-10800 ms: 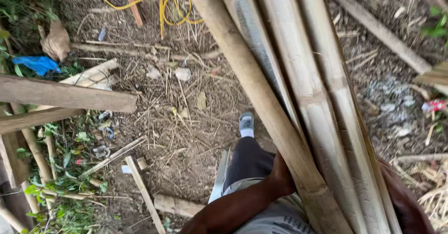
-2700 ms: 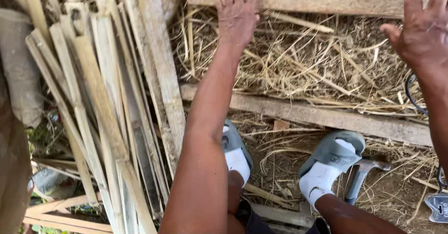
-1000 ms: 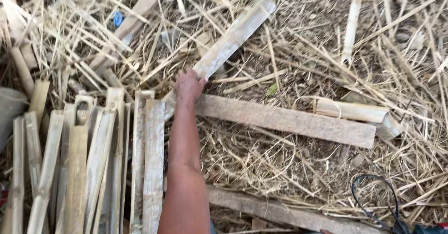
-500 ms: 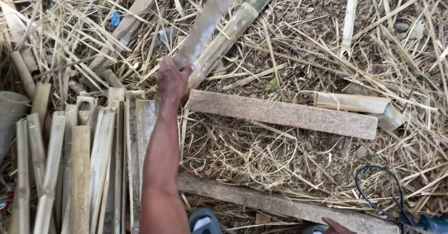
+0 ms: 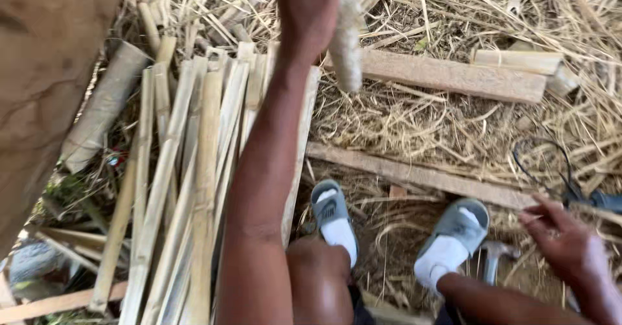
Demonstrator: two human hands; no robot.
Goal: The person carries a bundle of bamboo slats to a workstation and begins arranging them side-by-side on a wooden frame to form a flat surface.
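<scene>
Straw point(image 5: 414, 114) and dry litter cover the ground beneath you, with a brown slab point(image 5: 45, 85) filling the far left edge. Just right of it lies a grey tube point(image 5: 97, 108), then a bundle of split bamboo slats point(image 5: 194, 189) running away from your feet. Your left hand point(image 5: 308, 11) is raised near the top of the view, fingers curled shut around a pale bamboo piece point(image 5: 346, 33); that piece looks rough, light tan and blurred, its lower end hanging free above the straw, its upper end cut off by the frame. Behind it a flat wooden plank point(image 5: 453, 79) lies across the straw, and a second plank point(image 5: 421, 176) lies nearer your feet, which wear grey slippers point(image 5: 457, 231) over white socks. A metal hammer head point(image 5: 495, 257) shows beside the right foot. Your right hand point(image 5: 567, 250) hangs low at the right, fingers loosely spread, holding nothing, near a black cable point(image 5: 551, 166).
</scene>
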